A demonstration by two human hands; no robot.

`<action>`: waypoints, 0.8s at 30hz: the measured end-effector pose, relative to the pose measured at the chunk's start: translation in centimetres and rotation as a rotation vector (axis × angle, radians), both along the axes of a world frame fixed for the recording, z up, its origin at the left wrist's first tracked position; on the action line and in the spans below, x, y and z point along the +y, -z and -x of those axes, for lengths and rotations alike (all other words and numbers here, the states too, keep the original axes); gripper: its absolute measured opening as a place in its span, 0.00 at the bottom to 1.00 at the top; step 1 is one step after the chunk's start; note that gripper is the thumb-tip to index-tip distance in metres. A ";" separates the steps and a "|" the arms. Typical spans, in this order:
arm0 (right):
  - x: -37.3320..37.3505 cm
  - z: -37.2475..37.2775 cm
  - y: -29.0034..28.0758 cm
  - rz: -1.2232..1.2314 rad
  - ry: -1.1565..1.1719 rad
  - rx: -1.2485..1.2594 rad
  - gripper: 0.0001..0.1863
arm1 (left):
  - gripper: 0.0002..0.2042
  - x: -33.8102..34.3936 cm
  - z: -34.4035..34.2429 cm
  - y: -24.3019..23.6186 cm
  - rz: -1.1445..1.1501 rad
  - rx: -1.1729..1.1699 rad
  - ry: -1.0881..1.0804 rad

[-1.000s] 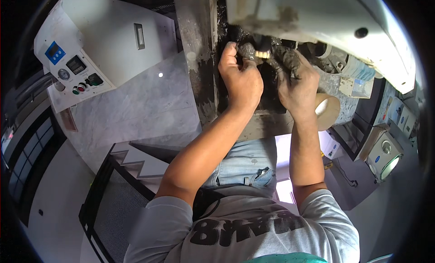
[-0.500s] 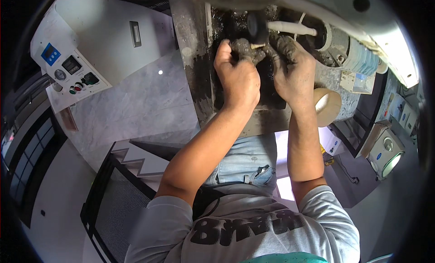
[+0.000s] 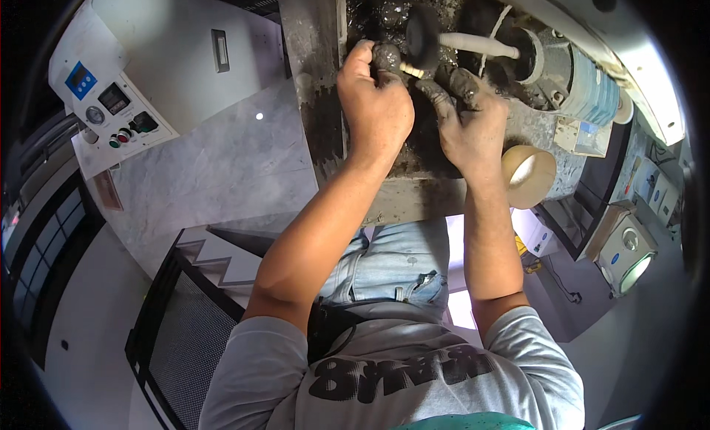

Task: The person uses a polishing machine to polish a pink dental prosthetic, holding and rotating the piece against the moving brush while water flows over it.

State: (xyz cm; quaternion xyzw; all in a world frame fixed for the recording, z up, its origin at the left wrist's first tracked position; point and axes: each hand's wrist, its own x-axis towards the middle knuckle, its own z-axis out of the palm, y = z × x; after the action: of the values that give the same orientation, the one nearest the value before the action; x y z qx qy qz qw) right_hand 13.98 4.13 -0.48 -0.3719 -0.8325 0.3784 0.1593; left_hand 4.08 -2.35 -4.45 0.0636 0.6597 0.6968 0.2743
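Observation:
My left hand (image 3: 375,104) and my right hand (image 3: 470,123) are close together over a grimy, dust-caked bench (image 3: 414,186). Both are dirty and pinch a small brass-coloured piece (image 3: 411,69) between their fingertips. The piece is pressed against a dark round polishing wheel (image 3: 422,36) on a pale tapered spindle (image 3: 477,45) that runs right to a motor (image 3: 569,75). The part of the piece inside my fingers is hidden.
A roll of tan tape (image 3: 527,176) lies on the bench right of my right hand. A grey machine with a control panel (image 3: 111,108) of buttons and a display stands at left. Small boxes and a lamp-like device (image 3: 629,252) sit at the right. Black mesh frame (image 3: 170,341) below left.
The view has shifted, so hands and wheel sit lower in the picture. Both hands have stayed together on the small piece, now held against the wheel's edge.

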 end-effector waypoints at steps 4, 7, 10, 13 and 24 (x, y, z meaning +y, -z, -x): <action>-0.3 0.4 0.8 -0.023 0.023 -0.036 0.14 | 0.13 0.0 0.6 -0.1 0.118 0.046 0.037; -0.3 0.1 0.7 -0.008 0.002 0.007 0.14 | 0.13 -0.2 0.4 -0.6 0.154 0.049 0.059; -0.6 0.4 0.3 -0.024 0.016 -0.042 0.10 | 0.11 0.2 0.6 0.2 0.168 0.147 0.019; -0.3 0.3 0.5 -0.059 0.022 -0.089 0.10 | 0.09 0.2 0.1 0.3 0.211 0.140 0.040; -0.6 -0.1 0.8 0.017 0.022 0.059 0.15 | 0.07 -0.2 -1.0 0.3 0.149 0.179 -0.004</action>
State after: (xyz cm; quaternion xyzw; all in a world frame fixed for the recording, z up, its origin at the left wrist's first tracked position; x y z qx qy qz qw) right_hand 14.11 3.50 -1.23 -0.3709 -0.8203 0.3943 0.1846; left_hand 5.05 -2.54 -4.78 0.1037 0.7315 0.6380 0.2170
